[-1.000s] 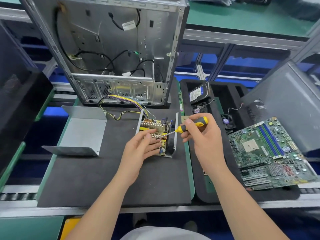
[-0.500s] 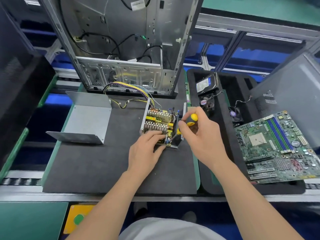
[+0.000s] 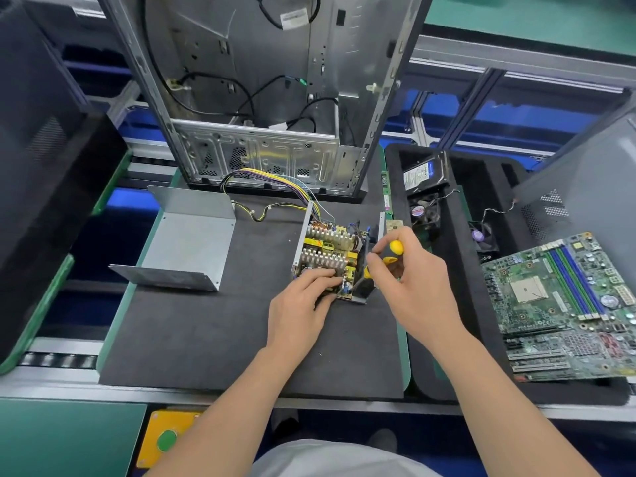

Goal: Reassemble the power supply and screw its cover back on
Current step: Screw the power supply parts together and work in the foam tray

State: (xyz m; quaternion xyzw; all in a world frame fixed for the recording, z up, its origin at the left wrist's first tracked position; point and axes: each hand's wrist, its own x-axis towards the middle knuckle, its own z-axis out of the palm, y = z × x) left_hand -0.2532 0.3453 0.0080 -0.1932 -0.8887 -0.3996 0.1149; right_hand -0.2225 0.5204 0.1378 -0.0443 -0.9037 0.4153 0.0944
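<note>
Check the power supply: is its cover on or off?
Off. The power supply lies open, its insides exposed; the cover sits apart to its left.

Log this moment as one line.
left hand: holds open power supply | right hand: grips screwdriver, pointed into it | cover: off, lying left on mat

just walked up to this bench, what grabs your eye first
The open power supply sits mid black mat, heatsinks and yellow parts bare, with the left hand holding its near end and the right hand gripping a yellow-handled screwdriver at its right side. Its grey metal cover lies apart on the mat's left, and a green motherboard sits at the far right.
</note>
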